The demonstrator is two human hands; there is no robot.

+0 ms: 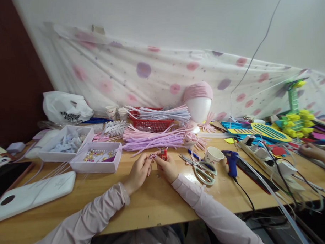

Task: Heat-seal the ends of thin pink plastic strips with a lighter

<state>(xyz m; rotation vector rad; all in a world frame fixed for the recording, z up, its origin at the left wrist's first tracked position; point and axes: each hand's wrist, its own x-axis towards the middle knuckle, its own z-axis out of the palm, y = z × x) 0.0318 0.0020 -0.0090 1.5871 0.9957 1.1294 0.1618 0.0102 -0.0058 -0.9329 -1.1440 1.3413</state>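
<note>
My left hand (138,170) and my right hand (166,167) meet above the table, fingertips pinched together. Between them is a small shiny pink-purple piece (152,156), too small to name with certainty. A red lighter-like object (164,153) shows just behind my right fingers; whether that hand grips it I cannot tell. Right of my right hand lie scissors (203,169) with pale handles, beside a paper cup (214,154). To the left of my left hand stands a white box (115,166) holding beads and small gold and purple pieces.
Behind my hands are pink and purple pipe cleaners (153,137) and a red basket (151,126). A blue glue gun (231,163) and power strip (259,159) stand at right. Another person's hand (313,153) is at far right. A white power bank (34,196) lies left.
</note>
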